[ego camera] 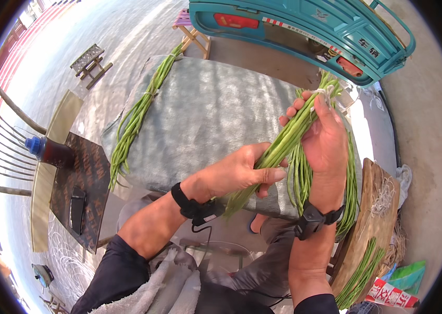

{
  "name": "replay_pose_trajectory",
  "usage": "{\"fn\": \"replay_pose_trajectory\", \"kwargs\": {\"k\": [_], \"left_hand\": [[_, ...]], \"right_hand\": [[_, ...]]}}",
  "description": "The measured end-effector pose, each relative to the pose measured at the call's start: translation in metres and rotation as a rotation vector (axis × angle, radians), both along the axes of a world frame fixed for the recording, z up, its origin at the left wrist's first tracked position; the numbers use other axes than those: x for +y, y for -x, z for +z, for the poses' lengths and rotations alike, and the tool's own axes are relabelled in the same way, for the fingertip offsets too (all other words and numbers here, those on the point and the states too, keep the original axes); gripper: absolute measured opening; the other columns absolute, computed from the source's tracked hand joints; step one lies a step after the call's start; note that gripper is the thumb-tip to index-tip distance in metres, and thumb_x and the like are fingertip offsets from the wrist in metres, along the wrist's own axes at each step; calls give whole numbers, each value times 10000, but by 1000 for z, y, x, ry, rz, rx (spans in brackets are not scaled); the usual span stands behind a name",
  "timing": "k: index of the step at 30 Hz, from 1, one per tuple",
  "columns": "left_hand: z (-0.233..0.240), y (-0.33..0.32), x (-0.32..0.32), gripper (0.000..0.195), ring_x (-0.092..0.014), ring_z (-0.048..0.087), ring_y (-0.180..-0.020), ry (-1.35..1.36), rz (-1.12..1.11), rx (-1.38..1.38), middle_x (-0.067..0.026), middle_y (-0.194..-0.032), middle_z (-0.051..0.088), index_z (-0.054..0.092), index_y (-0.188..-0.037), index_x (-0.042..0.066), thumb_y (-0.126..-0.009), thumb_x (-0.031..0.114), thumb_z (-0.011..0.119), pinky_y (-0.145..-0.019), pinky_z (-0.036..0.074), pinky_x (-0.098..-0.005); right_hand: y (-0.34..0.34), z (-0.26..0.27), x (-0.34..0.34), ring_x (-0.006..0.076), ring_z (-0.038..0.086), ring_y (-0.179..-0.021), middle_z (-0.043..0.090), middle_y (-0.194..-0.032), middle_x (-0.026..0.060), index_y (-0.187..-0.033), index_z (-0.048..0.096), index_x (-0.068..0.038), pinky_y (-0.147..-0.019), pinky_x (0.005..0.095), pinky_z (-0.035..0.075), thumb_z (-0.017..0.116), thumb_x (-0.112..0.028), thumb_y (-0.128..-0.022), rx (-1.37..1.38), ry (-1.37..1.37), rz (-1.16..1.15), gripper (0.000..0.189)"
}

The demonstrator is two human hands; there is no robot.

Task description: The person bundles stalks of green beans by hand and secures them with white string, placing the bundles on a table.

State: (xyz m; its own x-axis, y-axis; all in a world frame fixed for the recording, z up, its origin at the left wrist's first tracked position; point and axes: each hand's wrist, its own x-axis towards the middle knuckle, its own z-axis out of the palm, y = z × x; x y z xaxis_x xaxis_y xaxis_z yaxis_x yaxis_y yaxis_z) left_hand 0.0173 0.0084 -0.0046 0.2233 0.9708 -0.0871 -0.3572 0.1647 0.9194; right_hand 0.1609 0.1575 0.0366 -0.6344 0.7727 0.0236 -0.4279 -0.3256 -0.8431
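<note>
A bundle of long green yard-long beans runs slantwise between my hands above a cloth-covered table. My left hand grips its lower part, thumb across the stalks. Around the upper end, near a white tie, my right hand is closed, fingertips on the beans. Beneath and beside the right hand hang more beans over the table's right part. Another tied bundle of beans lies along the table's left edge.
A wooden board at the right holds loose beans and white string. Left stands a dark board with a blue-capped bottle and a black case. Beyond the table are a teal vehicle and a folding stool.
</note>
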Motion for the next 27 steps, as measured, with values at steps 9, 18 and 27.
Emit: {"fn": "replay_pose_trajectory", "kwargs": {"k": [9,18,27], "left_hand": [[-7,-2,-1,358,-103,614,-717,58,43,63,-14,-847,590,594,-1215,10,-1045,322,640,-669,529,-270],[-6,-3,-2,385,-100,608,-698,71,47,83,-4,-821,582,603,-1194,14,-1059,375,615,-652,517,-262],[-8,-6,-4,378,-83,590,-686,68,44,181,9,-804,581,603,-1156,27,-1083,397,566,-630,485,-262]], "right_hand": [[-1,-8,5,277,701,-914,677,-998,139,-1157,592,0,-833,499,625,625,-284,-1057,-27,29,-67,304],[-1,-8,6,268,712,-909,685,-995,132,-1161,600,-5,-814,475,633,621,-281,-1060,-29,-7,-87,295],[-1,-3,1,255,700,-879,677,-959,125,-1174,586,-1,-784,456,629,602,-267,-1070,-68,-43,-119,286]]}}
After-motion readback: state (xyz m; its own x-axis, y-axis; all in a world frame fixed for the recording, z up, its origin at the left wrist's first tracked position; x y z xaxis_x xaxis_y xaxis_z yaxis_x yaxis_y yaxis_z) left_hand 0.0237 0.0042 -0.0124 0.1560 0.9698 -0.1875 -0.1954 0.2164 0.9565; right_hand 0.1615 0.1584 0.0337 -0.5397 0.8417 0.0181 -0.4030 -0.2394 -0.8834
